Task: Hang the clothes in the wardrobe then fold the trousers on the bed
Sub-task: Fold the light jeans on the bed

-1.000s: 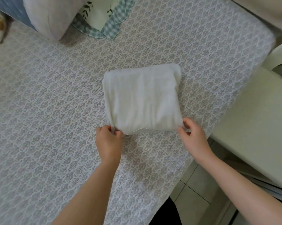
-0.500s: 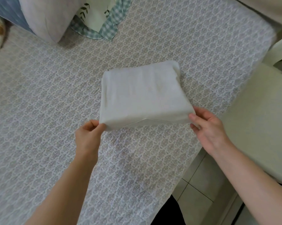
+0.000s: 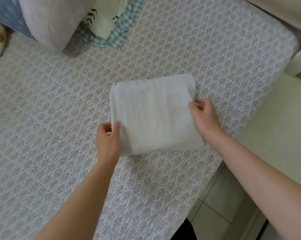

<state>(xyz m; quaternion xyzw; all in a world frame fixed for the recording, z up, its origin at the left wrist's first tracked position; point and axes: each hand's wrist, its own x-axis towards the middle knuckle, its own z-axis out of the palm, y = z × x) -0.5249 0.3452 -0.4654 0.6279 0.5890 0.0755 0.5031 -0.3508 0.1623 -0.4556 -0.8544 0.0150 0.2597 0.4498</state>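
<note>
The white trousers are folded into a thick square bundle on the patterned bed sheet, near the bed's right side. My left hand grips the bundle's left edge, thumb on top and fingers curled beneath. My right hand grips the right edge the same way, thumb on the cloth and fingers tucked at the side. The bundle's near edge seems slightly raised off the sheet.
Pillows lie at the head of the bed: a pale lilac one and a green-checked one. A pale cabinet surface stands close along the bed's right edge. Tiled floor shows between them.
Both hands have slid from the bundle's near corners to its left and right sides. The bundle's near edge, lifted half a second ago, has come back down.
</note>
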